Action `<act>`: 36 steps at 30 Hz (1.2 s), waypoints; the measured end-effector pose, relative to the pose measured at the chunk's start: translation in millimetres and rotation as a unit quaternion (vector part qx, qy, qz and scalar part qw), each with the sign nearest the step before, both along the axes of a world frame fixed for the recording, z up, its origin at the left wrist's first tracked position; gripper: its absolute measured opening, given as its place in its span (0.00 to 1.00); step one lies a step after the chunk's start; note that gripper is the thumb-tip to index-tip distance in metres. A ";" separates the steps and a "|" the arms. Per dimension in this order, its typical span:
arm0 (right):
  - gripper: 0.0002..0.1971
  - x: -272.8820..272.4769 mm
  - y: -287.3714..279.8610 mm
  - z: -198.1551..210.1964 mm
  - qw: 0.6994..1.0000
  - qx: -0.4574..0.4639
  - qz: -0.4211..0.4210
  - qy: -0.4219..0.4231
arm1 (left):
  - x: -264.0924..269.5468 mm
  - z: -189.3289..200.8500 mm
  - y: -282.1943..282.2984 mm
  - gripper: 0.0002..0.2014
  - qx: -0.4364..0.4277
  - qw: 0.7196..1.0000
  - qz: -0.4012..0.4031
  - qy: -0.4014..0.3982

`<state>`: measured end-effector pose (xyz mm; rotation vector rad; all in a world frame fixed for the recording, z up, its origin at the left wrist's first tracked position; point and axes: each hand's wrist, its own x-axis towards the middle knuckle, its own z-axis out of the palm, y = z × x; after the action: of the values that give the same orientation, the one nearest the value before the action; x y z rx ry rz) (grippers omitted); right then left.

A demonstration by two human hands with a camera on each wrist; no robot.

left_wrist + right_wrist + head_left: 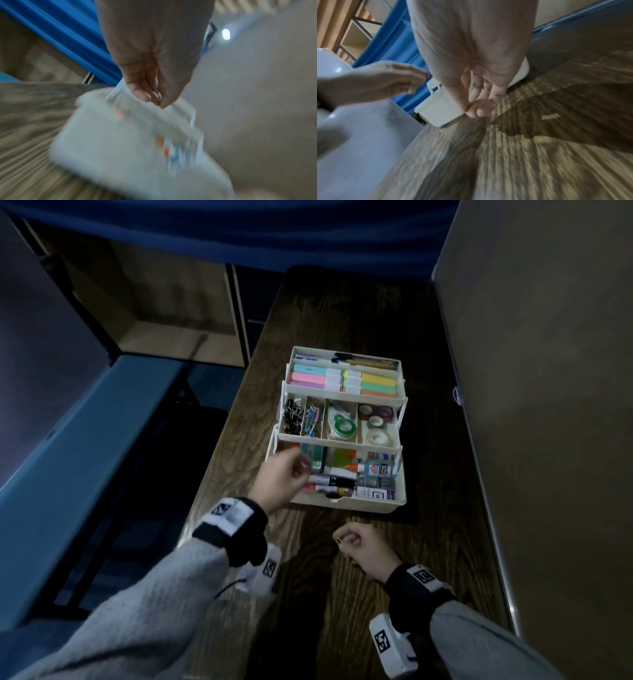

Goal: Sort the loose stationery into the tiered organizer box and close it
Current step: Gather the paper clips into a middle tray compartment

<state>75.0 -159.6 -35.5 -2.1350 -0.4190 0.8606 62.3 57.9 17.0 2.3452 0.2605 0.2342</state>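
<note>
The white tiered organizer box (363, 505) stands open on the wooden table, its three tiers stepped back. The top tier holds pastel highlighters (315, 376), the middle one clips and tape rolls (375, 422), the bottom one glue and markers. My left hand (287, 474) hovers over the bottom tier's left front corner, blurred, fingers loosely curved with nothing seen in them. It shows the same way in the right wrist view (390, 79). My right hand (356, 542) is over the table in front of the box, fingers curled, pinching a small dark item (337, 540).
A beige partition (548, 405) runs along the table's right edge. A blue-grey surface (68, 474) lies lower on the left, and a blue curtain (239, 231) hangs behind. Bare wood-grain tabletop (438, 542) surrounds the box.
</note>
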 end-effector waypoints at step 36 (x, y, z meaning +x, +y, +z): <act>0.05 126.1 117.4 97.9 0.978 0.025 -0.045 -0.200 | -9.3 -6.6 49.5 0.05 0.017 0.992 0.128 0.005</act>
<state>201.1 -42.2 62.4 -2.2604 -0.5353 0.3600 53.0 107.4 10.3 2.3446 0.5667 0.3530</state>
